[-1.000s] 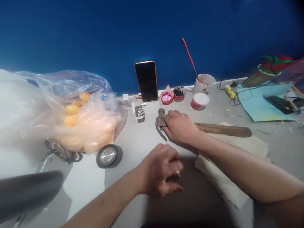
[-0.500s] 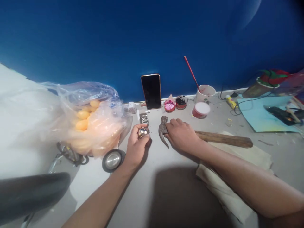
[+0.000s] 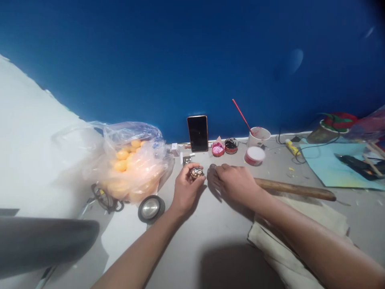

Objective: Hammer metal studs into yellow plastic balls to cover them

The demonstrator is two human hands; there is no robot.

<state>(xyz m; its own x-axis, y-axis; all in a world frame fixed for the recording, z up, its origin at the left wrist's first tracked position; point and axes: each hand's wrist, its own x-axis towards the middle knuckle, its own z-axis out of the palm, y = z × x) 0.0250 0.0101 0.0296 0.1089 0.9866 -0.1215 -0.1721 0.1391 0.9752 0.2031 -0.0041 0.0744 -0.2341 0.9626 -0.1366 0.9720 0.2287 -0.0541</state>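
Between the thumb and fingers of my left hand [image 3: 184, 196] is a small shiny ball with a mirrored, faceted surface [image 3: 197, 172]. Just to its right, my right hand [image 3: 239, 184] is closed round the head end of a claw hammer [image 3: 296, 189]. That hand hides most of the metal head, while the wooden handle points out to the right, partly over a beige cloth [image 3: 278, 237]. A small gap separates the ball from the hammer. Behind my left fingers lies a little silver patterned piece [image 3: 187, 160], partly covered.
A phone [image 3: 198, 133] leans against the blue wall. Right of it are small paint pots [image 3: 218, 149], a lidded tub [image 3: 254, 155] and a cup with a red stick [image 3: 259, 137]. On the left sit a plastic bag of orange balls [image 3: 132, 168] and a round metal lid [image 3: 151, 208].
The view has shifted, so the table appears lower and farther right. My right hand now covers more of the hammer head and is nearer the ball. My left hand keeps its hold.
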